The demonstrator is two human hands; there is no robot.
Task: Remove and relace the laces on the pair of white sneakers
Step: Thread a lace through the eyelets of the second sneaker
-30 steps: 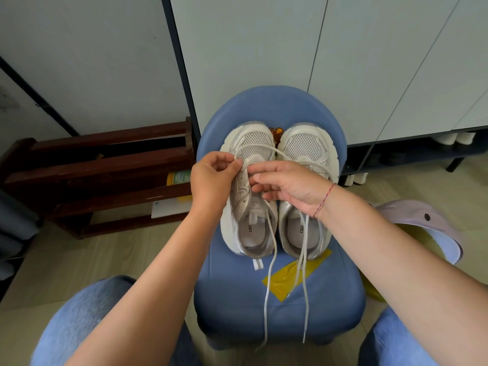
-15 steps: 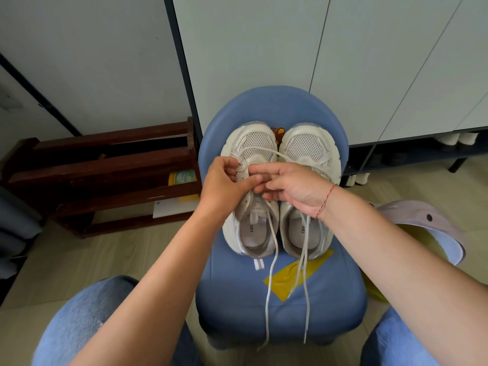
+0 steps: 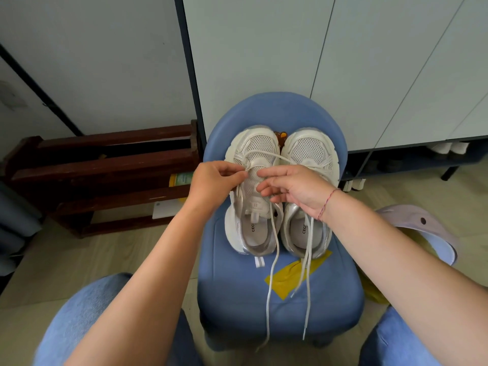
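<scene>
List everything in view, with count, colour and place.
white mesh sneakers: two, white, side by side on stool
white flat laces: three loose ends, white, trailing down the seat
blue padded stool: one, blue, centre
yellow tape patch: one, yellow, on seat
dark brown wooden rack: one, brown, left
pale grey cabinet doors: several, grey, behind
curved lilac plastic piece: one, lilac, right
red string bracelet: one, red, right wrist
blue denim legs: two, blue, bottom corners
left hand: one, pinching lace at left sneaker
right hand: one, fingers over that sneaker's tongue

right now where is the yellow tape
In the head view the yellow tape is stuck on the blue chair seat, right of centre, just nearer the person than the heel of the right sneaker, with loose laces trailing across it.
</scene>
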